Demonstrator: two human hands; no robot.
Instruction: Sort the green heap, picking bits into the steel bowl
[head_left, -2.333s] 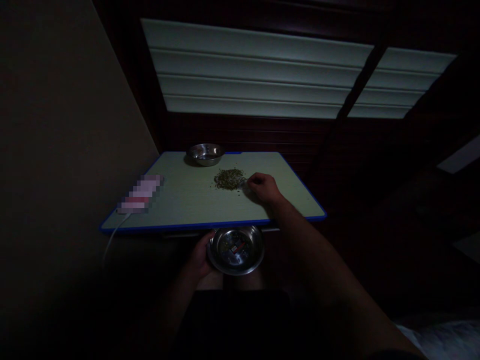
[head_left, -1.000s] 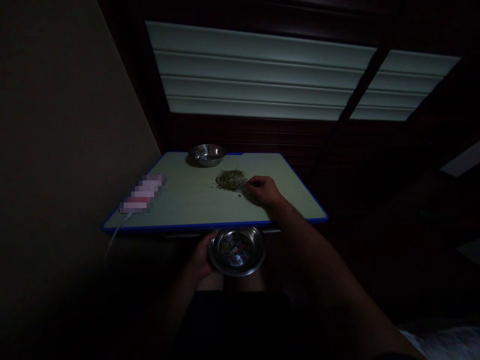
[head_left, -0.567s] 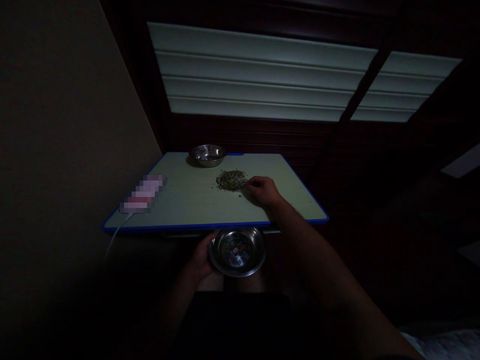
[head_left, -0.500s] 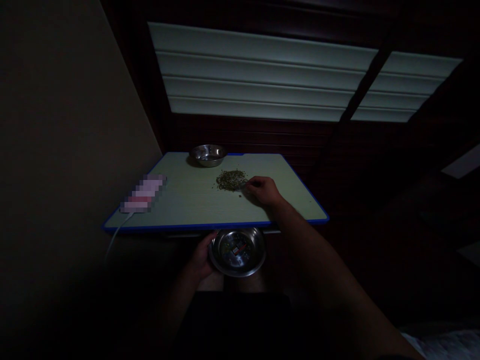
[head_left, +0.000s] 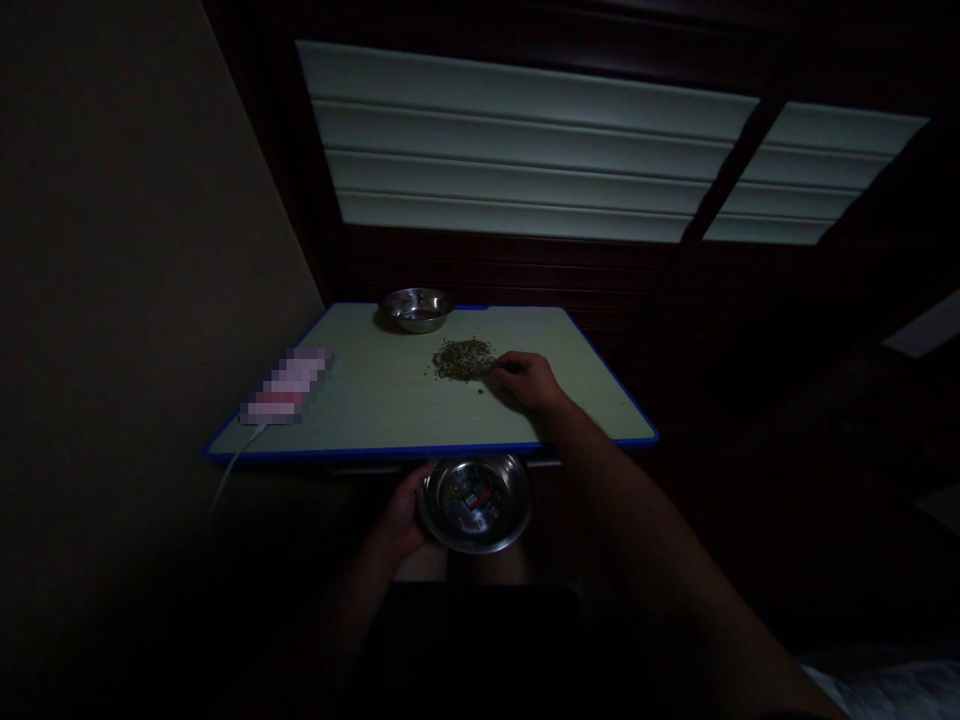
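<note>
Below the worktop's (head_left: 382,400) near edge the left hand (head_left: 403,515) grasps a steel bowl (head_left: 514,500), then up top the greenish pile (head_left: 459,359) sits just left of the nearer right hand (head_left: 529,378), can't tell if that grip's pinching anything

Pale green tabletop (head_left: 360,410), edged in blue
Silver is shown by the front bowl (head_left: 516,500) and the back bowl (head_left: 420,325); the seeds (head_left: 459,358) are coloured dull green; the pale panels (head_left: 517,135) are striped dark; the phone (head_left: 289,385) is tinted pink.
</note>
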